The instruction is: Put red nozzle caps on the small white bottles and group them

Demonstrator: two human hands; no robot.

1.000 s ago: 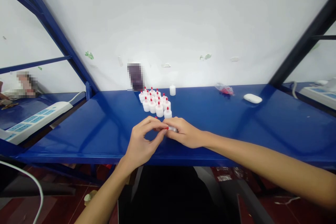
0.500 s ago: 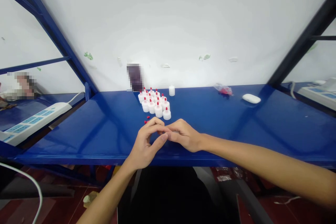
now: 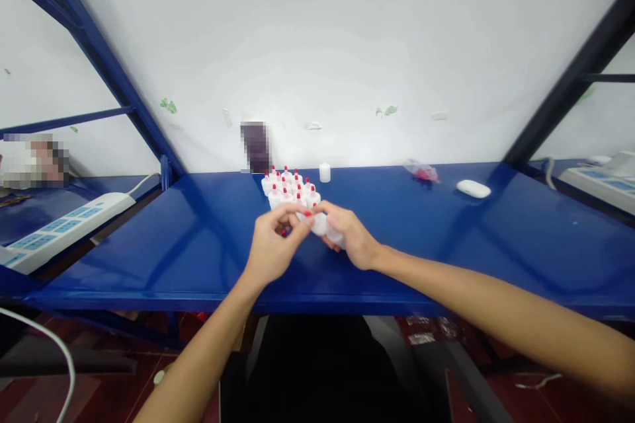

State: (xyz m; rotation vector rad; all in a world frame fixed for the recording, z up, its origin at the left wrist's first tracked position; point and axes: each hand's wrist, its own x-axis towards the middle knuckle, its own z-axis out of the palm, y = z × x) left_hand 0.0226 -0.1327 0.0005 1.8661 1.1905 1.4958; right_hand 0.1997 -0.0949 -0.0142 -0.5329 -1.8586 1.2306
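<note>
My right hand [image 3: 353, 232] is closed around a small white plastic bottle [image 3: 333, 231], tilted with its top toward the left. At that end my left hand [image 3: 276, 238] pinches a small red cap [image 3: 308, 213] between thumb and fingertips. Whether the cap touches the bottle's tip is too blurred to tell. Just beyond the hands, several white bottles with red caps [image 3: 290, 188] stand upright in a tight cluster, its near edge partly hidden by my fingers. A loose red cap [image 3: 284, 233] shows through the gap under my left hand.
A white bottle without a red cap [image 3: 325, 172] stands near the wall. To the right lie a clear bag with red pieces [image 3: 423, 171] and a white oval case [image 3: 473, 189]. A power strip [image 3: 69, 228] sits at the left beyond the blue table [image 3: 163, 271].
My hands have risen and moved slightly away from me. My right hand has turned, so the white bottle in it now shows, and a red cap is visible at my left fingertips.
</note>
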